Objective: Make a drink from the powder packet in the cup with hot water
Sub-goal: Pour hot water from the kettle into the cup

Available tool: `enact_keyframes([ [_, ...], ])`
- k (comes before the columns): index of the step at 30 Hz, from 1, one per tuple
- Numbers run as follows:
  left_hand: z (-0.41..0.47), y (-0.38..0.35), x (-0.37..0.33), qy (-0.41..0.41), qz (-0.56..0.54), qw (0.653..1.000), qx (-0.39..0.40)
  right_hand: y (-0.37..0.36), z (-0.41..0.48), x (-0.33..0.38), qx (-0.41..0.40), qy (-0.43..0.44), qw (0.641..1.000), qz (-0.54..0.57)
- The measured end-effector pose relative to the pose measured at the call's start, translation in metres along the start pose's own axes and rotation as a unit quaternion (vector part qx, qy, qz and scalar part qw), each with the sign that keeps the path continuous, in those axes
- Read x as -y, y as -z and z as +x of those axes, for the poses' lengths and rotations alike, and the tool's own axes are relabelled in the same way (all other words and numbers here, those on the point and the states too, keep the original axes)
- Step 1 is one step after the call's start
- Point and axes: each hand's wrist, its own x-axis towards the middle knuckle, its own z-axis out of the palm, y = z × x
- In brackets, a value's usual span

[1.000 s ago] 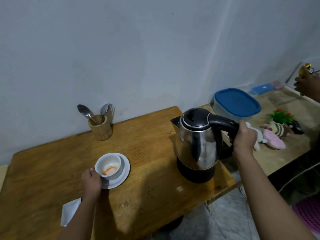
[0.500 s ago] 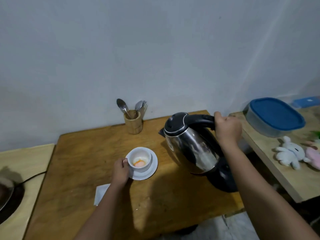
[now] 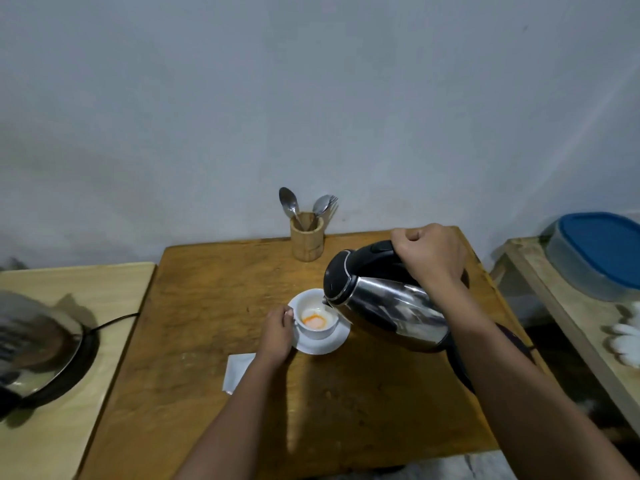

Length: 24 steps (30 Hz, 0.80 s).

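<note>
A white cup [image 3: 313, 315] with orange powder at its bottom stands on a white saucer [image 3: 329, 344] on the wooden table [image 3: 207, 306]. My left hand [image 3: 277, 332] grips the cup at its left side. My right hand [image 3: 431, 256] is closed on the black handle of a steel kettle [image 3: 388, 303], which is tilted left with its spout over the cup's right rim. Some pale liquid shows around the powder. A white packet [image 3: 237, 372] lies on the table, partly hidden under my left forearm.
A wooden holder [image 3: 307, 235] with spoons and a fork stands at the table's back edge by the wall. The kettle's black base [image 3: 460, 365] sits behind my right arm. A dark pan [image 3: 38, 348] is on the left counter, a blue-lidded container [image 3: 599, 252] on the right shelf.
My right hand lifted the kettle off its base, carried it left and tipped its spout over the cup. My left hand stayed on the cup.
</note>
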Motion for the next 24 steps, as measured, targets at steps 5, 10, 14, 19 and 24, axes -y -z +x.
enact_keyframes([
  [5, 0.002, 0.002, 0.003, -0.009, -0.002, 1.0, 0.007, -0.007, 0.002, 0.013, 0.014, 0.04, 0.998, -0.04],
  [10, 0.003, 0.003, 0.004, -0.022, -0.004, 1.0, 0.011, -0.012, 0.005, 0.019, 0.024, 0.072, 0.995, -0.062],
  [14, 0.005, 0.003, 0.005, -0.02, -0.004, 1.0, 0.011, -0.012, 0.005, 0.021, 0.028, 0.078, 0.994, -0.071],
  [19, 0.003, 0.005, 0.003, -0.014, -0.009, 1.0, 0.014, -0.012, 0.006, 0.021, 0.029, 0.078, 0.993, -0.079],
  [24, 0.003, 0.005, 0.001, -0.011, -0.004, 1.0, 0.014, -0.01, 0.007, 0.019, 0.023, 0.072, 0.994, -0.079],
])
